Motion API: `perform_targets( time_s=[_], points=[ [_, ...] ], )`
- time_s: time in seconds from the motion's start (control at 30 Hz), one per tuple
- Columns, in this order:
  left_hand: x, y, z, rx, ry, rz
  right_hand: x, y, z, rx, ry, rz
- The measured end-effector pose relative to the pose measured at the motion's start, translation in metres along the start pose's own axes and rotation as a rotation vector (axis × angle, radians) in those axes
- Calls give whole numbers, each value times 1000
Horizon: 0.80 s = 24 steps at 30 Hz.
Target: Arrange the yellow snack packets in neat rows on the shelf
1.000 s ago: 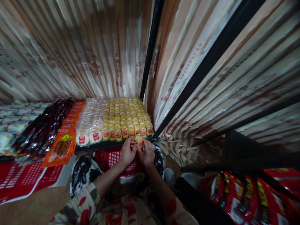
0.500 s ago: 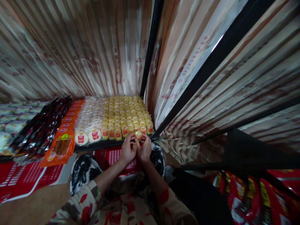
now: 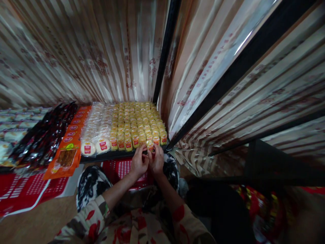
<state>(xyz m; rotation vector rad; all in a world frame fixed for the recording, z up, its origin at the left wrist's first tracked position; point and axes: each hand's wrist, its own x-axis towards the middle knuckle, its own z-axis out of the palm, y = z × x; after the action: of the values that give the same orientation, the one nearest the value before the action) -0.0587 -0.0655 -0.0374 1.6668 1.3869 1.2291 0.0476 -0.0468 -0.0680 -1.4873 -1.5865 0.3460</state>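
Note:
Both my hands meet at the front edge of a low shelf (image 3: 119,154). Between the fingertips of my left hand (image 3: 139,163) and my right hand (image 3: 156,160) sits a small yellow snack pack (image 3: 150,146) in clear wrap with a red label. The fingers of both hands are closed on it, one hand from each side. Right behind it stand tight rows of matching yellow snack packs (image 3: 137,118). Whether the held pack touches the front row is hard to tell.
To the left lie white round packaged snacks (image 3: 95,147), orange packets (image 3: 66,154), dark glossy packets (image 3: 43,135) and white packs (image 3: 17,125). A red basket (image 3: 122,169) is below the shelf. Black posts (image 3: 203,101) and printed curtains (image 3: 114,54) surround it. Red packages (image 3: 264,210) are at right.
The yellow snack pack in my fingers has shifted slightly and is now closer in line with the front row. At lower right, a dark shape now covers more of the red packages.

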Motion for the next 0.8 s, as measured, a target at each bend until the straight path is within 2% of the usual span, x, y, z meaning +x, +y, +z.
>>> perform_targets(
  time_s=[0.2, 0.43, 0.6, 0.8],
  points=[
    [-1, -1, 0, 59, -39, -2, 0, 4, 2, -39, -6, -23],
    [-5, -3, 2, 130, -99, 59, 0, 10, 4, 63, -12, 59],
    [-5, -10, 9, 158, -121, 38, -3, 14, 3, 102, -25, 36],
    [-3, -15, 14, 194, -131, 17, -5, 11, -7, -75, 50, -22]
  ],
)
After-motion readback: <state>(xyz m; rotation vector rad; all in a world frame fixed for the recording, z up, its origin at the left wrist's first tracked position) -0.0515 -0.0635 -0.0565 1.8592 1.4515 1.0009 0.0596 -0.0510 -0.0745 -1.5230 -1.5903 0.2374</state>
